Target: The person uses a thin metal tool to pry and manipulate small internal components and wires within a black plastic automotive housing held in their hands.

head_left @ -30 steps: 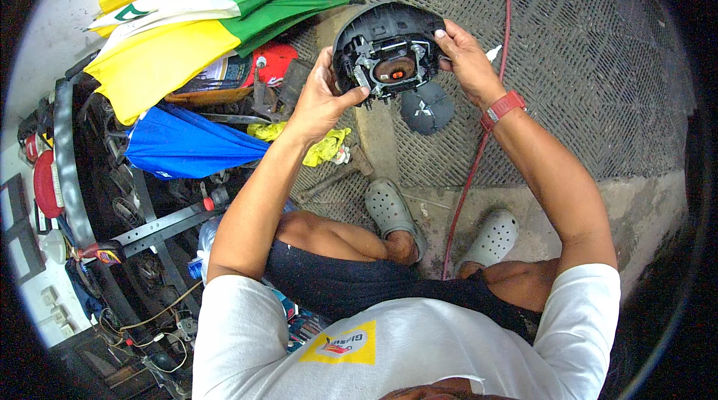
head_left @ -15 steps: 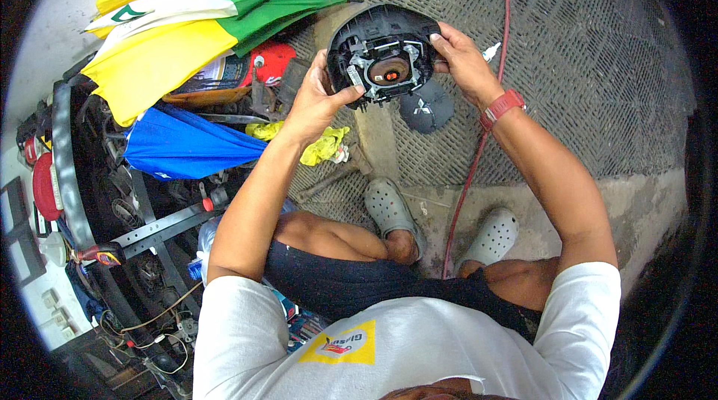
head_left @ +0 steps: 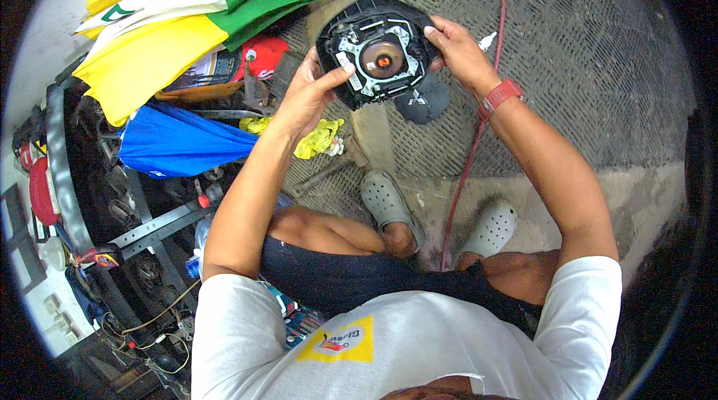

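Observation:
Both my hands hold up a black steering-wheel airbag module (head_left: 372,22), its back turned toward me. A silvery metal bracket and a round inflator with an orange connector in its centre show on that side. My left hand (head_left: 308,95) grips the left edge, thumb laid over the rim and the other fingers mostly hidden behind. At the right edge, my right hand (head_left: 460,50) closes on the housing with the thumb on top. Partly covered by the module, a dark round cap (head_left: 434,103) with an emblem lies on the floor mat.
A red hose (head_left: 473,153) runs along the textured mat (head_left: 583,86). On the left are a yellow, white and green umbrella (head_left: 172,48), a blue umbrella (head_left: 187,142), a yellow cloth (head_left: 318,139) and a metal rack (head_left: 157,229) full of parts. A small white tube (head_left: 488,41) lies beyond my right wrist.
The airbag module has tilted so its back and inflator face me more fully. It sits slightly further left. Both hands keep their hold.

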A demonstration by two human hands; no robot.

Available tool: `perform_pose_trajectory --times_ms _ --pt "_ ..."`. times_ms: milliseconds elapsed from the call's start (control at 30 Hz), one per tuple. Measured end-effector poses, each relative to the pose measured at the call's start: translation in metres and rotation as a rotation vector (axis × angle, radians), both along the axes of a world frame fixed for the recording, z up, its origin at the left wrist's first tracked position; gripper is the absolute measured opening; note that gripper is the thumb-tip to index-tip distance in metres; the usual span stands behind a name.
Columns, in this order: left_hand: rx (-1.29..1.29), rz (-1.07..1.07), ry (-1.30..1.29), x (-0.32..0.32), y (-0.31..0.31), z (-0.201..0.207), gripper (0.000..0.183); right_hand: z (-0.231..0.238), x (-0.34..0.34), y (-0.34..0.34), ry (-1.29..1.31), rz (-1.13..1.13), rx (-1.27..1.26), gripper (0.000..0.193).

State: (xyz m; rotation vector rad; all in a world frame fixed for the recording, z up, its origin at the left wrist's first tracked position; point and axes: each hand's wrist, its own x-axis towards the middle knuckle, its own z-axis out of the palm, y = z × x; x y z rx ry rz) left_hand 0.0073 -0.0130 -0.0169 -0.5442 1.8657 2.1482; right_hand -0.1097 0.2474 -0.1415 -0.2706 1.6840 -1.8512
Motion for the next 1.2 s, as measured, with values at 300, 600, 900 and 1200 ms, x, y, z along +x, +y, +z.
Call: perform_pose_trajectory --times_ms 300,600,900,1200 --pt "-0.073 0.023 -0.092 0.005 -0.016 0.003 0.070 0.019 -0.030 0.012 0.049 0.079 0.023 0.052" --pt "-0.170 0.025 -0.105 0.013 -0.012 0.004 0.059 0.018 -0.092 0.115 -0.014 -0.480 -0.178 0.044" --pt "-0.235 0.053 -0.198 0.019 -0.007 0.000 0.092 0.073 -0.112 0.131 0.148 -0.582 -0.139 0.041" --pt "-0.050 0.431 -0.001 0.053 -0.017 0.046 0.084 0.153 -0.122 0.105 0.294 -0.177 0.207 0.052"
